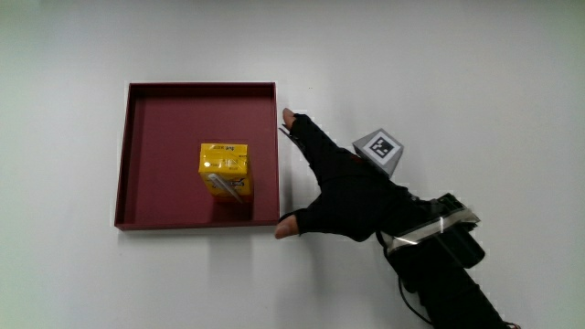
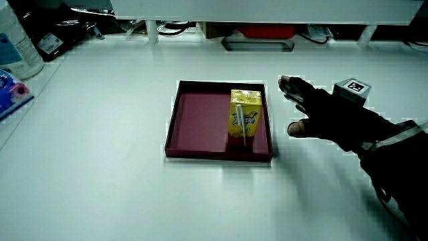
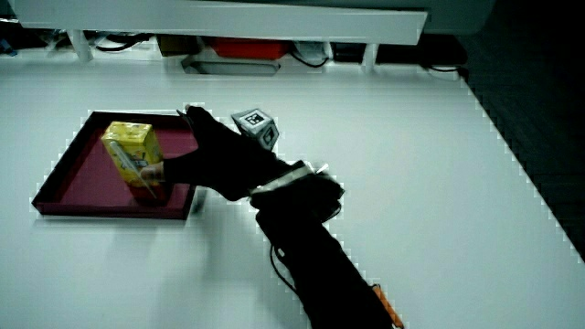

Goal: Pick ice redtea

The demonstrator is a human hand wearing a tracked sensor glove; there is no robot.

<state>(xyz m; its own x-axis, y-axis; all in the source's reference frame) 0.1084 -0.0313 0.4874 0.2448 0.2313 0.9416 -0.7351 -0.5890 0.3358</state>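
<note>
A yellow drink carton (image 1: 225, 171) with a straw on its side stands in a shallow dark red tray (image 1: 151, 137), near the tray wall closest to the person. It also shows in both side views, carton (image 2: 245, 114) and carton (image 3: 133, 156). The hand (image 1: 340, 189) hovers beside the tray, just outside its wall, fingers spread and holding nothing. Its thumb tip (image 1: 288, 228) lies by the tray's near corner. A small patterned cube (image 1: 381, 150) sits on the hand's back.
The tray (image 2: 200, 114) lies on a white table. At the table's edge in a side view stand a plastic bottle (image 2: 18, 47) and a blue packet (image 2: 10, 87). A low partition with cables beneath it (image 3: 219, 23) closes off the table.
</note>
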